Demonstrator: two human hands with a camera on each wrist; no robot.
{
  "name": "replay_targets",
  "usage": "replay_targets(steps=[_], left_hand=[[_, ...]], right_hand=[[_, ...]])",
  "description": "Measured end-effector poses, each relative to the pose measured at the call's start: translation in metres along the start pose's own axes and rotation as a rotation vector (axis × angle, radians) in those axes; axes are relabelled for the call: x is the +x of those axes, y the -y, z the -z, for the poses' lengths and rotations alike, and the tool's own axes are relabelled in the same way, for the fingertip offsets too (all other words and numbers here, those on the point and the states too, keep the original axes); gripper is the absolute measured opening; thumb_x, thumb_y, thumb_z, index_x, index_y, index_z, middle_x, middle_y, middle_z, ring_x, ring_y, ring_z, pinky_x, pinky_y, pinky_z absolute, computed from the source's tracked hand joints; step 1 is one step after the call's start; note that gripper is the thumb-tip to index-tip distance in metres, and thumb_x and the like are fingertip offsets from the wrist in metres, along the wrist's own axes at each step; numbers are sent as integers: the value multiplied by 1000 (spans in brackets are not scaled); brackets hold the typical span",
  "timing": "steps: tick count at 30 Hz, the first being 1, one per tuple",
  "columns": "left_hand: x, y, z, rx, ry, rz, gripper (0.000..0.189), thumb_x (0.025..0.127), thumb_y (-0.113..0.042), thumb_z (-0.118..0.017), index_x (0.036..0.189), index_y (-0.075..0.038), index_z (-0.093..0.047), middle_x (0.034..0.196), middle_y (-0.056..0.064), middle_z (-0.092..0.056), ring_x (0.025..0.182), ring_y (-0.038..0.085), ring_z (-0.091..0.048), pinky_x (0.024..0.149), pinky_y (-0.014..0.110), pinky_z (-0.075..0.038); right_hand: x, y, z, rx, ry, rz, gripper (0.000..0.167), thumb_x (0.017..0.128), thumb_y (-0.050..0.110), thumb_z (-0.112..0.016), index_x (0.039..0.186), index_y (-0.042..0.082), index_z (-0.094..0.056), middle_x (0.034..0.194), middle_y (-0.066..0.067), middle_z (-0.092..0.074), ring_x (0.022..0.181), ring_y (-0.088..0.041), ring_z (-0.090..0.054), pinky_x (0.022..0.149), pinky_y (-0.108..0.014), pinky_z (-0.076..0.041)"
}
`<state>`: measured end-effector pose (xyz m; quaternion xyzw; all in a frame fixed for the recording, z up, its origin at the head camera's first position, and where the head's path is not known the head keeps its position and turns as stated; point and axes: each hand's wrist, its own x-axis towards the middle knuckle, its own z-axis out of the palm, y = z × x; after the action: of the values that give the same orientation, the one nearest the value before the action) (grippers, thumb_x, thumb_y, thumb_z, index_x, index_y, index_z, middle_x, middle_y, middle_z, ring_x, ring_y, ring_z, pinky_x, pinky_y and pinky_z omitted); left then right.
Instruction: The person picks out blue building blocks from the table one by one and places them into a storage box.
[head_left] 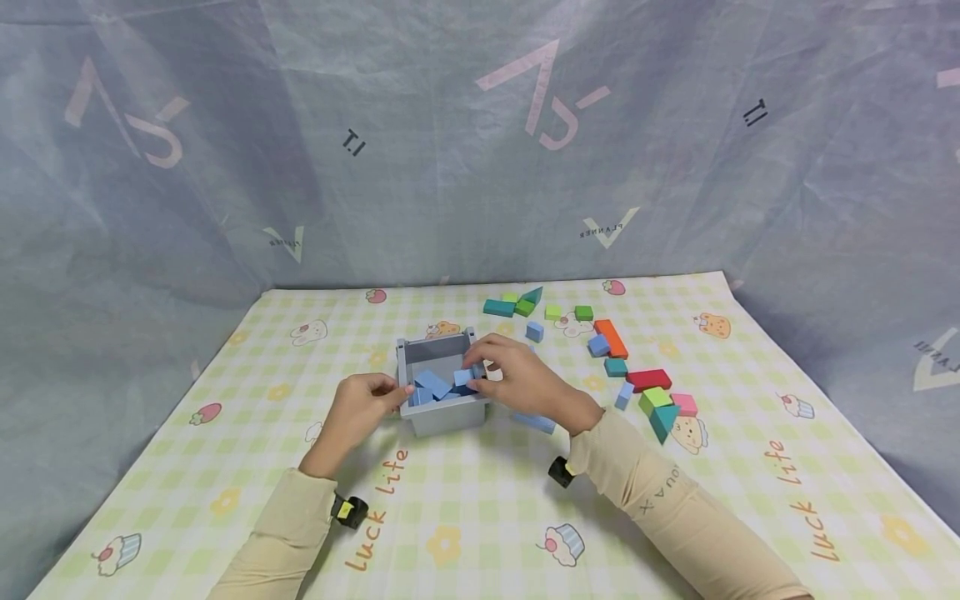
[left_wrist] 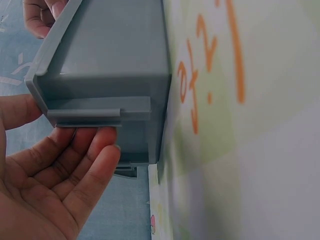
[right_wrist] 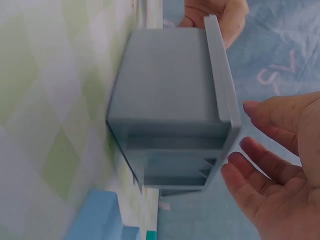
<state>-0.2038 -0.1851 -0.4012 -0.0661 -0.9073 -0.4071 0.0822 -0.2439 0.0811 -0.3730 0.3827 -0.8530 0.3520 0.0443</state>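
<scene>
A small grey plastic box (head_left: 448, 421) stands on the patterned cloth, with several light blue blocks (head_left: 432, 383) inside. My left hand (head_left: 358, 410) grips its left side. In the left wrist view the thumb touches the rim and the curled fingers (left_wrist: 82, 150) hook under a side ledge. Over the box's right side hovers my right hand (head_left: 525, 379), thumb and fingers spread apart. Between those fingertips, in the head view, a light blue block (head_left: 463, 377) shows inside the box. The right wrist view shows a gap between thumb and fingers (right_wrist: 250, 185), with nothing held there.
Right of the box, a long blue block (head_left: 535, 423) lies close under the right forearm. Farther right are an orange block (head_left: 612, 339), a red block (head_left: 648, 381), a pink block (head_left: 684, 405) and a teal triangle (head_left: 663, 422). Teal and green blocks (head_left: 498, 308) lie behind.
</scene>
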Motion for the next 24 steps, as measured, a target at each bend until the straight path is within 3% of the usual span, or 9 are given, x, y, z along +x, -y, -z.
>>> replay_targets(steps=[6,11,16,19,24], left_hand=[[0,0,0,-8,5,2,25,94,-28,-71,76,-10,-70,65,-1,-62,62,19,-55,66,34,-43],[0,1,-1,-6,6,-7,25,94,-28,-71,77,-9,-70,65,-1,-62,62,18,-54,66,34,-43],[0,0,0,-15,3,-8,25,94,-28,-71,77,-9,-71,65,-1,-62,62,19,-54,66,34,-43],[-1,0,0,-14,2,-8,25,93,-29,-71,77,-10,-71,66,-1,-63,62,19,-55,66,34,-44],[-1,1,0,-13,-1,-4,25,93,-29,-72,78,-10,-71,66,-2,-63,63,18,-55,66,34,-44]], right_hand=[[-1,-9,16,-45,13,-57,25,93,15,-73,117,9,-68,129,-5,-60,121,-22,-55,97,-44,-49],[0,-26,30,-124,-22,-105,29,91,16,-75,119,9,-67,126,-6,-61,120,-27,-56,103,-50,-43],[-2,-42,42,-160,-41,-208,30,90,17,-76,118,8,-68,126,-10,-60,114,-30,-59,101,-51,-45],[-3,-48,47,-164,-42,-267,31,90,17,-76,118,7,-68,127,-12,-59,111,-30,-58,94,-46,-49],[-5,-58,49,-161,-38,-313,30,89,15,-76,117,6,-68,124,-14,-60,110,-32,-58,92,-47,-50]])
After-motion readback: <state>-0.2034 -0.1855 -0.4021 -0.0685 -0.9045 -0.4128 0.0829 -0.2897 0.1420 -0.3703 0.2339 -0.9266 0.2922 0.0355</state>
